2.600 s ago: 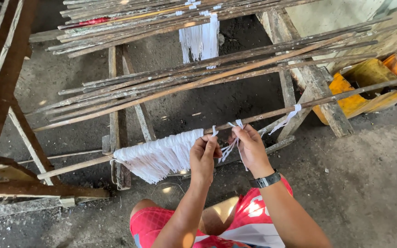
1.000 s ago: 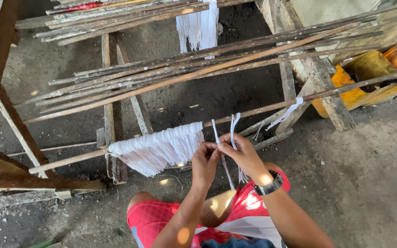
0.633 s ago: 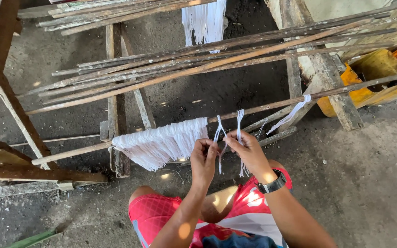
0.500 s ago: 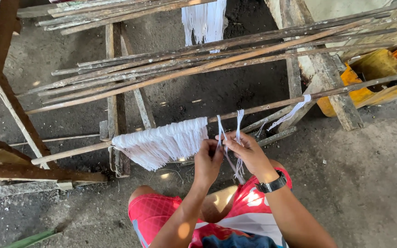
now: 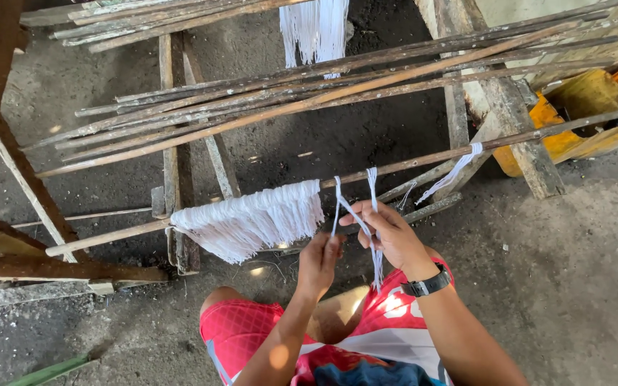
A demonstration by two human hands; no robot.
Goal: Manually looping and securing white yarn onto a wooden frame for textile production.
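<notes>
Seen from above, a seated person in red shorts (image 5: 241,332) worked white strands (image 5: 355,214) looped over a wooden pole (image 5: 423,154). The left hand (image 5: 320,257) was closed, pinching one strand end from below. The right hand (image 5: 388,232), wearing a black watch (image 5: 427,286), gripped the other strands just beside it, slightly nearer the pole. The pole ran left to right, rising rightward; the strands hung across it toward the hands. Left of them, touching the pole, draped a white fibre bundle (image 5: 252,221). Farther off lay stacked sticks (image 5: 309,96).

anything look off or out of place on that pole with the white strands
One thing: a lone white strip hangs slack on the pole, apart from the packed white bundle. Both hands, left hand and right hand, hold other loose strands.
</notes>
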